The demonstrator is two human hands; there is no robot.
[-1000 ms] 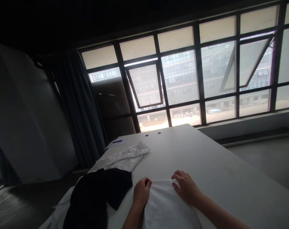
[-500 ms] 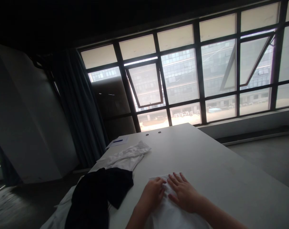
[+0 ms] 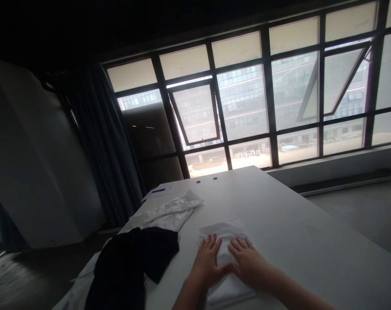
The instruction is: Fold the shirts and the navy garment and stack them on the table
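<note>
A white cloth garment (image 3: 223,228), folded into a narrow flat shape, lies on the white table (image 3: 288,241) in front of me. My left hand (image 3: 210,262) rests flat on its left side with the fingers stretched forward. On its right side lies my right hand (image 3: 247,260), palm down and fingers extended. The two thumbs meet near the middle of the cloth. Parts of the garment are hidden under my hands, so I cannot tell its exact kind.
To the left, a black garment (image 3: 124,262) hangs over the table edge. Crumpled white clothing (image 3: 172,211) lies beyond it. Farther back are paper sheets (image 3: 155,193) with a dark pen (image 3: 158,190). A blue curtain (image 3: 105,150) and windows stand behind.
My left hand has gone from curled fingers to lying flat. Both hands have shifted slightly nearer to me, and more of the cloth's far end shows, spread flat.
</note>
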